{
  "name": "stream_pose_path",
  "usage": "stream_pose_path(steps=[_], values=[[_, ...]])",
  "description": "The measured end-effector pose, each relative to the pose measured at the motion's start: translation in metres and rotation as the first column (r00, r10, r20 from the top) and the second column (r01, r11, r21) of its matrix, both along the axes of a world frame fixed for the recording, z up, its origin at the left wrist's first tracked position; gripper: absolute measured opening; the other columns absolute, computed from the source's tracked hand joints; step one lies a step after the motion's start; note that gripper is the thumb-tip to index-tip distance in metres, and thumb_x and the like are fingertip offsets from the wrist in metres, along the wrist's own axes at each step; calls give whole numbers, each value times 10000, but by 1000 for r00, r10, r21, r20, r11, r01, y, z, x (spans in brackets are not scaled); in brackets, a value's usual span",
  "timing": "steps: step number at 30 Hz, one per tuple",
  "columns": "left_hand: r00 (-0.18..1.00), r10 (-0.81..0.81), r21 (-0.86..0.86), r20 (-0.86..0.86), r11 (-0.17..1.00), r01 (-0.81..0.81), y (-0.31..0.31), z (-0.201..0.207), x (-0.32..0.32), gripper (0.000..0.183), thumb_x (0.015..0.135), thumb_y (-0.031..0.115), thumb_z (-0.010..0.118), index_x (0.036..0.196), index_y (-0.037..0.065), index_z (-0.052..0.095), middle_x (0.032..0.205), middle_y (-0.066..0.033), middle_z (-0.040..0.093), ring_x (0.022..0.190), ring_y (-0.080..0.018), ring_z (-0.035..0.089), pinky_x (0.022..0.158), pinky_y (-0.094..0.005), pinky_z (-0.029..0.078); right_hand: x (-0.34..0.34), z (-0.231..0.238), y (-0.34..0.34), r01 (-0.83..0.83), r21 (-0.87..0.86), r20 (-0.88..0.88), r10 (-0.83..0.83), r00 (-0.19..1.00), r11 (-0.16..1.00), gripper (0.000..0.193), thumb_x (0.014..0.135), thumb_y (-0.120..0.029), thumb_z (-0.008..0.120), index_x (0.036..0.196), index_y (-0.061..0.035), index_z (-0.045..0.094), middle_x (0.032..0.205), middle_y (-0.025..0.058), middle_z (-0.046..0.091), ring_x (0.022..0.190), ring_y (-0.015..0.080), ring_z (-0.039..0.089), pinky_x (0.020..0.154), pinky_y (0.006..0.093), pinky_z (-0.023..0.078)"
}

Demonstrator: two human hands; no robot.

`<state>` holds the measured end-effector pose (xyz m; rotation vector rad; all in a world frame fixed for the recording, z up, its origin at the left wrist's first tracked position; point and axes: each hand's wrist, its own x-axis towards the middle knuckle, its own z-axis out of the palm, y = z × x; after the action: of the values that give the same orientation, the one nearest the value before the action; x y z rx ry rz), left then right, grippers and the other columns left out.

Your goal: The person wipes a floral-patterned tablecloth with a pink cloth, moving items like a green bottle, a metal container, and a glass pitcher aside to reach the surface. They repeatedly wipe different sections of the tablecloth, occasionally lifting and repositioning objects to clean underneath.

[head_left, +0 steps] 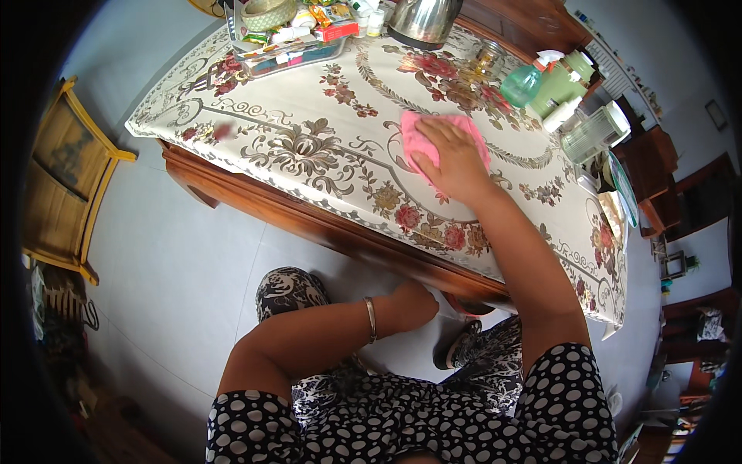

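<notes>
My right hand [452, 158] presses a pink cloth [477, 138] onto the flowered tablecloth [340, 147], fingers over the cloth and thumb to the left. The cloth lies partly under the palm and spreads out past the fingertips. Below the table's near edge, my left hand [417, 305] hangs in front of my body, curled into a fist. Nothing shows in it, and its fingers face away from view. A silver bangle [371, 319] circles that wrist.
At the far left of the table stands a clear tray [297, 58] of packets and small bottles, next to a metal kettle [423, 22]. On the right are a glass jar [485, 58], a green spray bottle [522, 83] and a clear lidded jug [595, 131]. A wooden chair [69, 178] stands left.
</notes>
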<state>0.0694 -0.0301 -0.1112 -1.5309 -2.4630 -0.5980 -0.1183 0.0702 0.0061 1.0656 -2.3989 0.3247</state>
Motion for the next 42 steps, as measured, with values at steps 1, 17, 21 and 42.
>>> stream_pose_path(steps=[1, 17, 21, 42], values=[[999, -6, 20, -43, 1000, 7, -1, 5, 1, 143, 710, 134, 554, 629, 95, 666, 625, -91, 638, 571, -250, 633, 517, -403, 503, 16, 3, 5, -16, 6, 19, 16, 1000, 1000, 494, 838, -342, 641, 1229, -52, 558, 1272, 112, 554, 1163, 284, 512, 991, 425, 385], [958, -28, -154, 285, 985, 75, -4, 8, 25, 107, 707, 125, 565, 660, 62, 638, 616, -101, 625, 590, -255, 640, 532, -412, 492, -32, 6, -13, 60, 72, -6, -60, 998, 996, 491, 872, -377, 589, 1229, -41, 553, 1195, 139, 598, 1115, 294, 549, 953, 411, 427], [953, -13, -126, 304, 991, 54, -5, 16, 21, 111, 711, 120, 562, 657, 52, 631, 623, -112, 625, 602, -273, 642, 555, -428, 500, -76, 1, -33, 172, 142, 13, -175, 984, 975, 518, 889, -430, 543, 1253, -61, 539, 1208, 130, 593, 1122, 292, 543, 969, 434, 410], [989, 51, -194, 141, 981, -23, -1, -28, -3, 134, 750, 149, 578, 685, 93, 681, 701, -116, 675, 652, -265, 670, 589, -402, 538, -3, 0, 46, 259, 9, 93, -259, 961, 966, 583, 872, -474, 556, 1293, -72, 518, 1344, 122, 506, 1257, 287, 453, 1075, 397, 313]])
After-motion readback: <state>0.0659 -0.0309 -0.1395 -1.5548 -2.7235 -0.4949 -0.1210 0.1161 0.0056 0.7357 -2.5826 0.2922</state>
